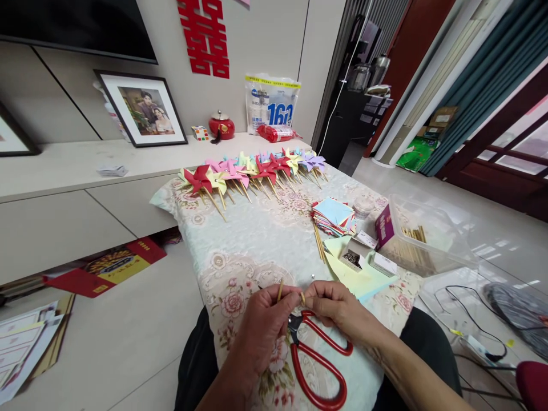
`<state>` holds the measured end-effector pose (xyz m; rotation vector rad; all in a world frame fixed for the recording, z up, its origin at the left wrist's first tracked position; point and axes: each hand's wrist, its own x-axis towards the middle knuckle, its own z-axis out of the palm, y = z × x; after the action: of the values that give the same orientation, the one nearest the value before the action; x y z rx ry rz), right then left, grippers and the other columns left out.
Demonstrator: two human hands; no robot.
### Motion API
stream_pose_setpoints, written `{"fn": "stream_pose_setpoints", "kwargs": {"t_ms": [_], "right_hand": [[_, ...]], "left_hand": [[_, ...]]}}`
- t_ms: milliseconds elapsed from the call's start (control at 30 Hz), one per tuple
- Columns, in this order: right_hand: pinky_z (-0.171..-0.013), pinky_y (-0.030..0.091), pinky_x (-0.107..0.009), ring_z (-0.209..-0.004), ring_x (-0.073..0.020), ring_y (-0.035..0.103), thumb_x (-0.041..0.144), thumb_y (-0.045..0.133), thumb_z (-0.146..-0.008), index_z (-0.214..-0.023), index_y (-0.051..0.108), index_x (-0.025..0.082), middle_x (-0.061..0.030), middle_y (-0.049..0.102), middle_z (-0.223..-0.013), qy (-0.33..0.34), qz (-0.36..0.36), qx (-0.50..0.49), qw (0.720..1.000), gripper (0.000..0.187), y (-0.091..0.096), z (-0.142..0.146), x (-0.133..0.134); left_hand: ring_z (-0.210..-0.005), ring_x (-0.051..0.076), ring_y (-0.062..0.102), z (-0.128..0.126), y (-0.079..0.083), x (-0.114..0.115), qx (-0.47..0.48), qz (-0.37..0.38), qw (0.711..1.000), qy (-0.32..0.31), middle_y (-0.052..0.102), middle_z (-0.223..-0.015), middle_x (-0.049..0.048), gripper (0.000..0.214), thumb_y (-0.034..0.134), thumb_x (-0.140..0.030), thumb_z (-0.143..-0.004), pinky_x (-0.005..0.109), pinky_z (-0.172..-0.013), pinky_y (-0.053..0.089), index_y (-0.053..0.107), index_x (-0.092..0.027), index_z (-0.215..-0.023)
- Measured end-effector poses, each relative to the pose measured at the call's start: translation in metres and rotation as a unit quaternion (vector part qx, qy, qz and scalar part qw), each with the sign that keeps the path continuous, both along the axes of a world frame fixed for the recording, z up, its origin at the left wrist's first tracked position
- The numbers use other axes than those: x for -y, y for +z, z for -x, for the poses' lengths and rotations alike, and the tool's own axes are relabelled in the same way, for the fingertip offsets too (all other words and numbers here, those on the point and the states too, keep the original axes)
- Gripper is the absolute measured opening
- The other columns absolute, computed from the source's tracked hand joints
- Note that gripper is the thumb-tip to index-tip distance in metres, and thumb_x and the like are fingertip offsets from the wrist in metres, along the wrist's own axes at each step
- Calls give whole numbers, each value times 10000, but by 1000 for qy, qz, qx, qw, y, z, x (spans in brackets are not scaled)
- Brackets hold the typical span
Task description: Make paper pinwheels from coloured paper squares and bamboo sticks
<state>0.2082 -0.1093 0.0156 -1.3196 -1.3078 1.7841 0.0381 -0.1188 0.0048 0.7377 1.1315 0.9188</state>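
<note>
My left hand (262,328) is closed around a thin wooden stick (279,290) that pokes up between its fingers. My right hand (338,308) pinches the same stick's other end (302,297), fingertips touching the left hand's. Both hands hover over the near end of a table with a floral cloth (257,245). Red-handled scissors (314,362) lie on the cloth just below the hands. A row of finished paper pinwheels (252,168) on sticks lies along the far end.
A stack of coloured paper squares (334,217), loose sticks (318,242), a small box of pins (353,260) and a clear plastic tub with sticks (423,240) sit to the right. A low cabinet (64,171) with a framed photo (143,108) stands behind. Cables (466,319) lie on the floor at right.
</note>
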Motion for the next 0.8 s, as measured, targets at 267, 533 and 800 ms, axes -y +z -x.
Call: {"fn": "stream_pose_setpoints", "kwargs": {"t_ms": [267,533,800], "right_hand": [[-473,158,-247,-480,-67,254,355,650,-847,-723,594,156,85,406,-520,-7,14,-27,1000,242,1,4,3],[-496,185,-245,-525,-80,250,537,661,-852,-716,571,167,84,353,-560,15,-44,37,998,405,7,4,7],[-507,220,-250,-541,-94,274,457,623,-835,-687,571,177,68,363,-574,12,-72,78,994,321,15,6,8]], "left_hand": [[-416,46,272,-3,7,-2,3,29,1000,11,404,-434,-81,305,769,-417,-630,196,-429,163,627,-152,-676],[-394,45,257,-6,10,0,15,45,999,3,393,-404,-91,318,727,-441,-619,202,-414,141,540,-188,-663],[-392,53,272,-7,9,1,21,37,999,-6,416,-409,-86,283,718,-414,-646,213,-422,152,551,-189,-679]]}}
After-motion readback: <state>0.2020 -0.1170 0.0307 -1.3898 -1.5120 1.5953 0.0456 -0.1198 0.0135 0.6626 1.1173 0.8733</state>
